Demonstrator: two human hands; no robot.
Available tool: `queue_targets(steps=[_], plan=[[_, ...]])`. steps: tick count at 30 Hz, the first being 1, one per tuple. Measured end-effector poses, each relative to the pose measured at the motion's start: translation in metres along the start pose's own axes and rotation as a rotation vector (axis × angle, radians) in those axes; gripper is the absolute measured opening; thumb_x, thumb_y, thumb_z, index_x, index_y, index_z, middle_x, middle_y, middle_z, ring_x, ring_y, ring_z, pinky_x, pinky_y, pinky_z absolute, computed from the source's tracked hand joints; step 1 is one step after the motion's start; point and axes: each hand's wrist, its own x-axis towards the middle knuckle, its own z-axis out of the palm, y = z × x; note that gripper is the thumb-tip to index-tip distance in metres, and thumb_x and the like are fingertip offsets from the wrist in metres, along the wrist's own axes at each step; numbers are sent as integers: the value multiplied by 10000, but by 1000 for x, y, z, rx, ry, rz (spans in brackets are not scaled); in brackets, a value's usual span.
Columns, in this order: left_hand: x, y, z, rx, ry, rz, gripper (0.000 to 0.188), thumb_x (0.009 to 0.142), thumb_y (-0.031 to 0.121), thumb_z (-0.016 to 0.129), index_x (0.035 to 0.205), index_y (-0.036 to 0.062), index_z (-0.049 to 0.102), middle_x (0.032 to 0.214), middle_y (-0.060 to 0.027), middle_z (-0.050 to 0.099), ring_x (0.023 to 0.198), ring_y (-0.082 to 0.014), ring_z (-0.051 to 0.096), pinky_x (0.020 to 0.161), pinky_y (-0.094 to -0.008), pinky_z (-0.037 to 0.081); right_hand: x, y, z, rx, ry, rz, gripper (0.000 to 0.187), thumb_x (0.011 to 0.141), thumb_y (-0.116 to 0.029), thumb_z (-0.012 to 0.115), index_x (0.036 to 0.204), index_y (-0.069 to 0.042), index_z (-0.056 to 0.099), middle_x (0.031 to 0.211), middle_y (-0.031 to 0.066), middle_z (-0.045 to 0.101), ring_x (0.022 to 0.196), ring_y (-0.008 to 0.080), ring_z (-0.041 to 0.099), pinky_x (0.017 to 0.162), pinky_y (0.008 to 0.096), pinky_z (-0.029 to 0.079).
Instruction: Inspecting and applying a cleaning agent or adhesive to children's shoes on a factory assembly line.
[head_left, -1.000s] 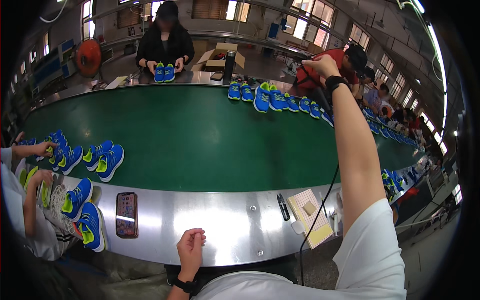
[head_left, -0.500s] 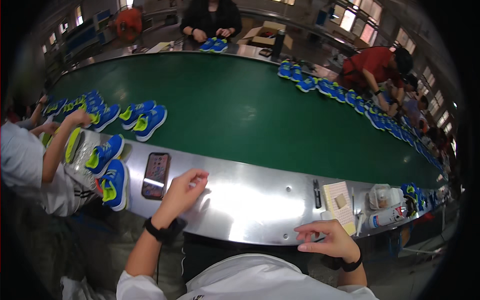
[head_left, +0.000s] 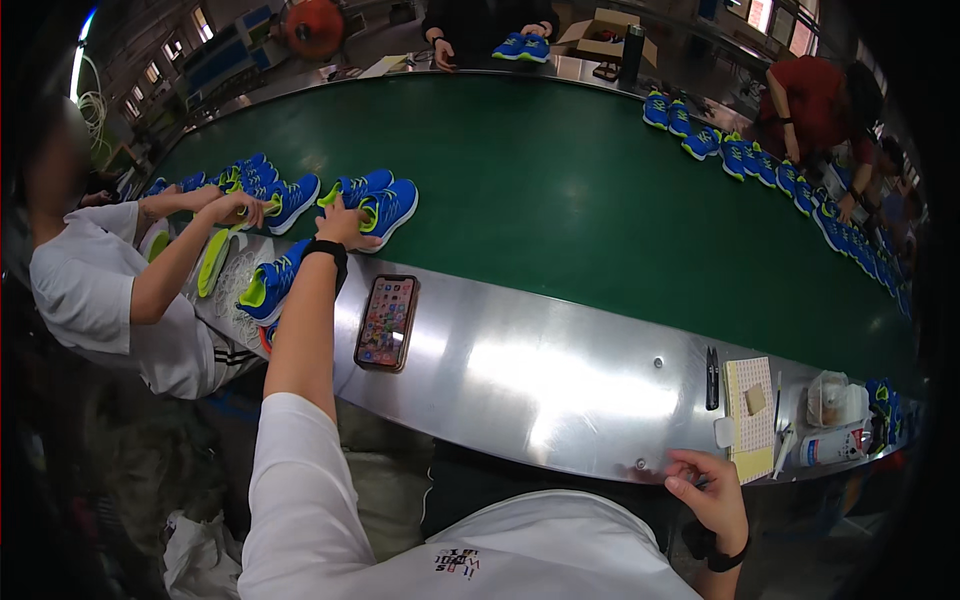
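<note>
My left hand [head_left: 345,222] reaches forward over the metal rim to the near edge of the green conveyor belt [head_left: 560,190]. Its fingers close on the heel of a blue shoe with lime lining [head_left: 385,208], one of a pair lying side by side. A black watch sits on that wrist. My right hand [head_left: 708,488] is low at the right, with its fingers curled over the table's metal rim [head_left: 560,380] and the thumb under it. It also wears a dark wristband.
A phone [head_left: 385,322] lies on the rim by my left arm. A notepad [head_left: 750,415], black pen [head_left: 711,365], plastic bag [head_left: 828,398] and white bottle [head_left: 830,445] sit at the right. A co-worker in white [head_left: 100,290] handles blue shoes [head_left: 265,190] at left. More shoes [head_left: 780,175] line the far right.
My left hand has gone from the rim by the phone out to the blue pair. My right hand came down from its raised reach to the rim. My view has swung left.
</note>
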Motion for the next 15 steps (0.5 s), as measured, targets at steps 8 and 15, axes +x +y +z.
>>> queue_targets(steps=[8,15], plan=[[21,-10,1,103,-95,88,757,641,607,760,1234,162,610,1317,-208,499,1279,-378,395,1025,-483,345,0,11,8,-45,37,12,323,753,-75,761,1052,7,668,842,64,674,710,105,590,642,231,448],[-41,64,-69,-132,-10,208,675,672,578,752,1096,57,683,1097,-216,630,1079,-373,537,923,-389,437,26,12,29,-262,-44,-325,277,769,-113,747,1014,-6,676,786,79,656,706,174,630,635,268,491]])
